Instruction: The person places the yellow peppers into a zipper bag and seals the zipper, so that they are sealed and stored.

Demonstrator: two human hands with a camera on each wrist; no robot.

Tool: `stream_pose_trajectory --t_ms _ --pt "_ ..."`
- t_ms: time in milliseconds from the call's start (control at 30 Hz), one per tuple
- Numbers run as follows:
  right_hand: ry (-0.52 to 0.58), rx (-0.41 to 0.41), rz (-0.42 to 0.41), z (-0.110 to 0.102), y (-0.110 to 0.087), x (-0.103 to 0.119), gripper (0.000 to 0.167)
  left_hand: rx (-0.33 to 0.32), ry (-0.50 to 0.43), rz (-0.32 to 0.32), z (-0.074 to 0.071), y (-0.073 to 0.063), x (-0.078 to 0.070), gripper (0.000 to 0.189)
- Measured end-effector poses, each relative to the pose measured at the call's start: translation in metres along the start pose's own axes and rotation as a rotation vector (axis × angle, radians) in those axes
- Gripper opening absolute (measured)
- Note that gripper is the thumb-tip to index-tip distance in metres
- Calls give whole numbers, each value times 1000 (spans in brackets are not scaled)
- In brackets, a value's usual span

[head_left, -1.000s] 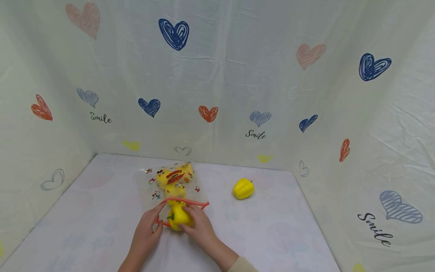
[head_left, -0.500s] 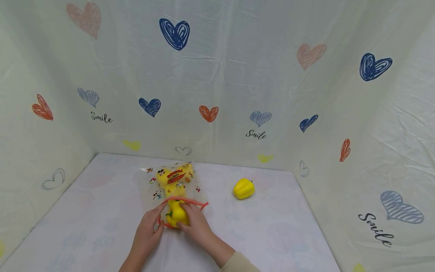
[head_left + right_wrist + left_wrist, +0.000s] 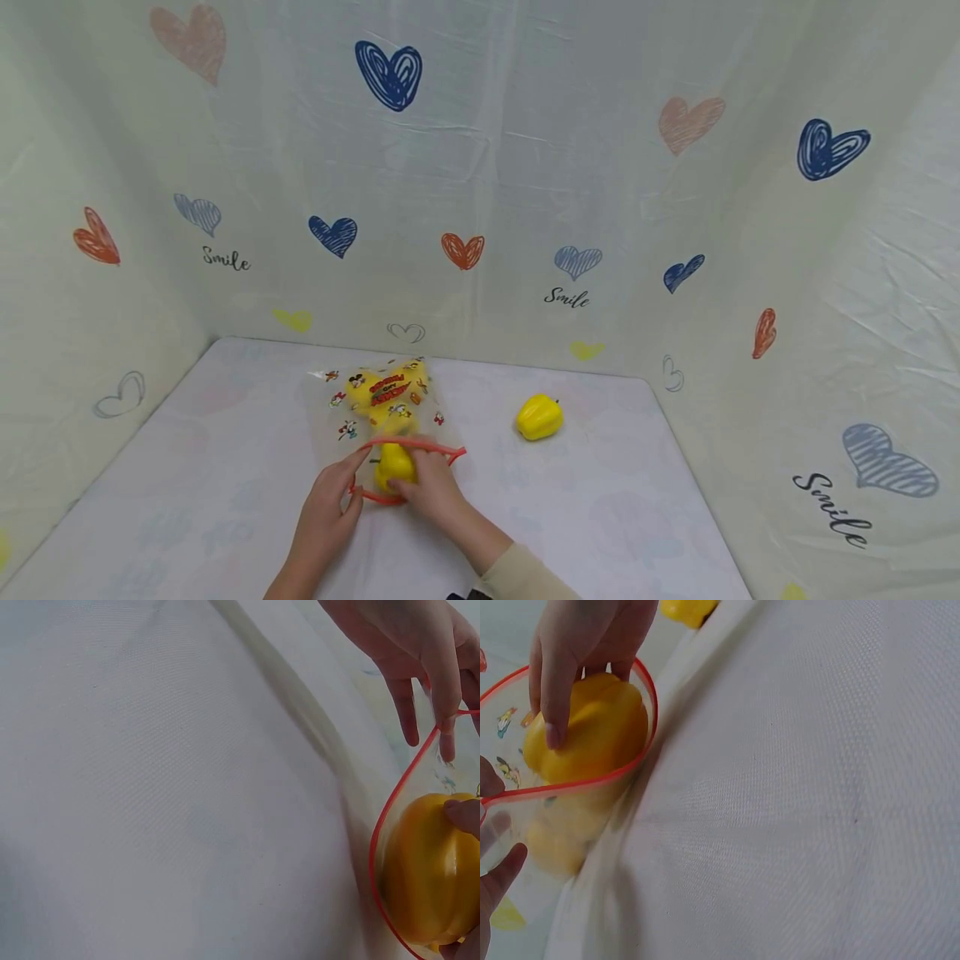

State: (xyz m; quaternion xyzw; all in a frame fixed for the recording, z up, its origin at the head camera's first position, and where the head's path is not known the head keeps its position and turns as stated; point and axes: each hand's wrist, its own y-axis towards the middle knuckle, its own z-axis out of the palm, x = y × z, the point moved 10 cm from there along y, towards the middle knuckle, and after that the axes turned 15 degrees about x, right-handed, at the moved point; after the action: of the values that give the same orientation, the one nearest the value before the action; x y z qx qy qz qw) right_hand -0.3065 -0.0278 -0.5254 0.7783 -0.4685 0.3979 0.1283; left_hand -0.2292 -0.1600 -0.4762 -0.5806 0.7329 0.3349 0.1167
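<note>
A clear zip bag (image 3: pixel 431 417) with cartoon prints and a red-edged mouth lies on the white table. Its mouth gapes toward me. My left hand (image 3: pixel 327 500) pinches the red edge at the left side, thumb and finger meeting on it in the right wrist view. My right hand (image 3: pixel 435 492) grips a yellow bell pepper (image 3: pixel 604 735) within the mouth, thumb on the near side, other fingers behind it. Deeper in the bag, more yellow shapes (image 3: pixel 408 379) show through the printed film, partly hidden by it.
Another yellow bell pepper (image 3: pixel 540 417) lies on the table to the right of the bag. White cloth (image 3: pixel 600 517) covers the tabletop. A curtain (image 3: pixel 510 167) with printed hearts and "Smile" rises behind the table and along both sides.
My right hand has pushed the bell pepper farther through the bag's mouth, away from me. The red edge now loops in front of the pepper. My left hand keeps its pinch.
</note>
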Motion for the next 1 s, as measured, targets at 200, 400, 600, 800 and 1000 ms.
stream_pose_trajectory --t_ms 200,400,600,800,1000 --pt "115 -11 11 -4 4 -2 62 -11 -18 10 0 -1 2 64" --pt "146 -41 18 -11 6 0 54 -30 -19 49 0 0 0 63" --pt "166 -36 23 -13 9 1 53 -23 -6 30 0 -1 0 64" --pt "187 -21 36 -13 13 0 57 -21 -7 23 -1 -1 0 64" --pt "180 -24 49 -14 17 1 60 -47 3 39 -6 -2 -4 66"
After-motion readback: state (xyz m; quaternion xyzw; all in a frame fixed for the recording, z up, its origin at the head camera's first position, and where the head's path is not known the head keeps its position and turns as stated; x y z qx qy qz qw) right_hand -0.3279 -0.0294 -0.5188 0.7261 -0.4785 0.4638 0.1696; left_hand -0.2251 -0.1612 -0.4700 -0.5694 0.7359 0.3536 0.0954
